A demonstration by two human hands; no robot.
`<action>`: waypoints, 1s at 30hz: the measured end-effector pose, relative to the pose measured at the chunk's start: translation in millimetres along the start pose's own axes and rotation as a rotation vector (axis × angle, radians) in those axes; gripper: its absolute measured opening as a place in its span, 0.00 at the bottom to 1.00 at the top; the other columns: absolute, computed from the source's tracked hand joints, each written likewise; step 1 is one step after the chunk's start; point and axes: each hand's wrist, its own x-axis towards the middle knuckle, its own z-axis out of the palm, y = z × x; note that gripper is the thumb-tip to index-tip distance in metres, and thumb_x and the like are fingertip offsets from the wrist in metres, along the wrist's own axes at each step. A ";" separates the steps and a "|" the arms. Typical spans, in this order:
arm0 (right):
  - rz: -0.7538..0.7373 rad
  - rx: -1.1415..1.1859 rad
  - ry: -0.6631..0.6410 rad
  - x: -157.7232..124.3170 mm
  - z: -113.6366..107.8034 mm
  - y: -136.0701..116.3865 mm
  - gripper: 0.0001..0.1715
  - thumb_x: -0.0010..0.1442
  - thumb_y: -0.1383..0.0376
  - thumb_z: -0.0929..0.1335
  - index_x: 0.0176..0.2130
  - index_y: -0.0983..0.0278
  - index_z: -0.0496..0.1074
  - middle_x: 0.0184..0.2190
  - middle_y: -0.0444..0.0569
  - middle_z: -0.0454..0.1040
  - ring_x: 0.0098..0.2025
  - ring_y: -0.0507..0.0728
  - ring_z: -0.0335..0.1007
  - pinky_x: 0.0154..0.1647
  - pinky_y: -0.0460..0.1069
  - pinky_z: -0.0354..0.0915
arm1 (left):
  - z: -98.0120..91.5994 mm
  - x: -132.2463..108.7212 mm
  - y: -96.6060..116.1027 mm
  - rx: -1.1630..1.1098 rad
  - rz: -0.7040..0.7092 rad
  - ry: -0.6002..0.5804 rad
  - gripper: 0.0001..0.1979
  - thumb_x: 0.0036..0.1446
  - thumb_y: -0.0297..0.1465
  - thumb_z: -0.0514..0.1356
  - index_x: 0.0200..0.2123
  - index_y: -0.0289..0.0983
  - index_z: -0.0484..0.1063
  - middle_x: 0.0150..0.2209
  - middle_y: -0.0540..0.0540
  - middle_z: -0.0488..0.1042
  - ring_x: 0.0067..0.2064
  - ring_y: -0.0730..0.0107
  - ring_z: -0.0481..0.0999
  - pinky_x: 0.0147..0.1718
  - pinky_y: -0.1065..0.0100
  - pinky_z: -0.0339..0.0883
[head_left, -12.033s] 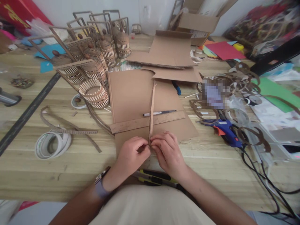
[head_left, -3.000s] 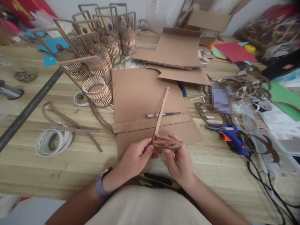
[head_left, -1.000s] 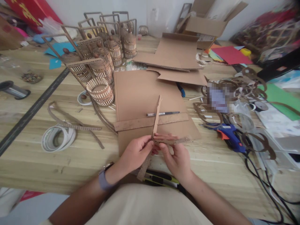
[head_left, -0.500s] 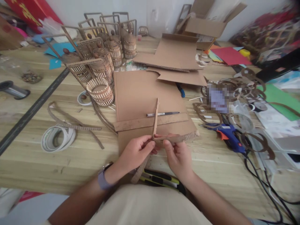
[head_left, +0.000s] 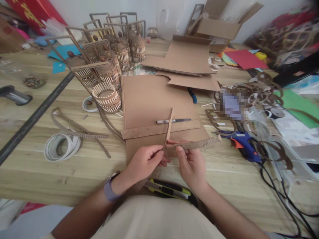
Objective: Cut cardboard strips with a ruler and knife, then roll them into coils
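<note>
Between my hands is a narrow brown cardboard strip [head_left: 195, 145], its ridged end pointing right. My left hand [head_left: 146, 162] pinches it near a crossing where thin pieces stick up and away from me. Thumb and fingers of my right hand [head_left: 191, 164] grip the strip a little farther right. Whether the upright pieces are one folded strip or separate ones I cannot tell. Beyond my fingers, a pen [head_left: 173, 121] and a flat cardboard strip [head_left: 184, 127] lie on a large cardboard sheet [head_left: 149, 96]. A yellow-and-black utility knife [head_left: 171, 191] rests close to my body.
Small lantern-like models [head_left: 122, 54] with handles crowd the back left. Tape rolls [head_left: 61, 147] and loose cardboard strips [head_left: 82, 127] lie at left. On the right are a blue glue gun [head_left: 245, 144] with its cord and many curled strips [head_left: 259, 93]. A cardboard box [head_left: 216, 30] stands behind.
The strip's ridged end has shifted right and slightly up, with my right hand moving a little right. The upright pieces now lean right and show spread apart.
</note>
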 end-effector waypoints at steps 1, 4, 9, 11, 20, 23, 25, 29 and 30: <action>0.000 0.013 -0.005 -0.5 0.5 -0.2 0.12 0.68 0.58 0.63 0.42 0.59 0.74 0.40 0.49 0.82 0.39 0.57 0.79 0.36 0.51 0.72 | -0.1 0.8 0.3 -0.020 -0.007 -0.006 0.14 0.65 0.33 0.53 0.44 0.33 0.77 0.35 0.43 0.82 0.35 0.65 0.82 0.37 0.67 0.75; -0.048 -0.020 -0.019 -2.2 3.0 0.9 0.12 0.68 0.59 0.63 0.43 0.58 0.75 0.41 0.49 0.81 0.42 0.58 0.78 0.40 0.53 0.72 | -0.9 3.0 -0.6 -0.068 0.022 -0.027 0.16 0.66 0.35 0.54 0.50 0.33 0.75 0.39 0.42 0.81 0.38 0.65 0.81 0.40 0.65 0.75; -0.266 -0.075 -0.058 -0.9 6.3 3.7 0.06 0.65 0.62 0.67 0.42 0.57 0.74 0.39 0.47 0.82 0.47 0.60 0.79 0.52 0.60 0.68 | -2.4 2.9 -4.1 -0.036 0.048 -0.003 0.18 0.67 0.37 0.54 0.51 0.34 0.75 0.40 0.43 0.81 0.39 0.65 0.80 0.42 0.65 0.75; -0.277 -0.078 -0.051 0.5 5.9 3.6 0.05 0.65 0.63 0.67 0.41 0.57 0.74 0.38 0.46 0.82 0.46 0.60 0.79 0.53 0.61 0.67 | -2.6 1.8 -3.9 -0.014 0.049 0.011 0.17 0.67 0.36 0.54 0.51 0.34 0.75 0.39 0.44 0.81 0.38 0.65 0.80 0.40 0.66 0.75; 0.052 0.180 -0.021 1.8 1.5 2.8 0.08 0.66 0.60 0.66 0.40 0.59 0.74 0.39 0.48 0.82 0.41 0.57 0.80 0.40 0.52 0.74 | -4.1 0.4 -1.4 -0.007 0.046 -0.004 0.16 0.67 0.32 0.53 0.51 0.34 0.76 0.36 0.44 0.82 0.35 0.66 0.82 0.36 0.68 0.75; 0.074 0.229 -0.033 0.8 2.5 5.1 0.08 0.66 0.60 0.66 0.42 0.58 0.75 0.40 0.48 0.82 0.42 0.57 0.80 0.41 0.52 0.74 | -4.1 0.5 -1.0 -0.013 0.037 -0.012 0.16 0.67 0.33 0.53 0.50 0.34 0.77 0.35 0.43 0.82 0.35 0.66 0.82 0.37 0.67 0.75; 0.069 0.237 -0.025 0.8 2.6 5.0 0.08 0.66 0.60 0.66 0.41 0.59 0.75 0.40 0.48 0.82 0.42 0.57 0.80 0.42 0.53 0.75 | -3.6 0.2 -0.3 -0.022 0.026 -0.014 0.17 0.66 0.34 0.53 0.50 0.34 0.76 0.35 0.43 0.82 0.35 0.65 0.82 0.37 0.66 0.75; 0.011 0.224 -0.021 2.4 2.1 1.7 0.07 0.67 0.62 0.66 0.41 0.58 0.74 0.39 0.48 0.82 0.43 0.57 0.79 0.43 0.53 0.74 | -2.4 -0.2 0.8 -0.083 0.016 -0.028 0.17 0.65 0.34 0.54 0.51 0.32 0.75 0.36 0.42 0.82 0.36 0.65 0.81 0.38 0.66 0.74; -0.016 0.225 -0.028 2.9 2.0 1.1 0.07 0.67 0.63 0.65 0.41 0.58 0.74 0.39 0.48 0.81 0.44 0.57 0.79 0.44 0.53 0.74 | -2.5 -0.2 1.2 -0.104 0.018 -0.034 0.18 0.65 0.34 0.55 0.52 0.32 0.74 0.37 0.42 0.82 0.36 0.65 0.81 0.39 0.66 0.74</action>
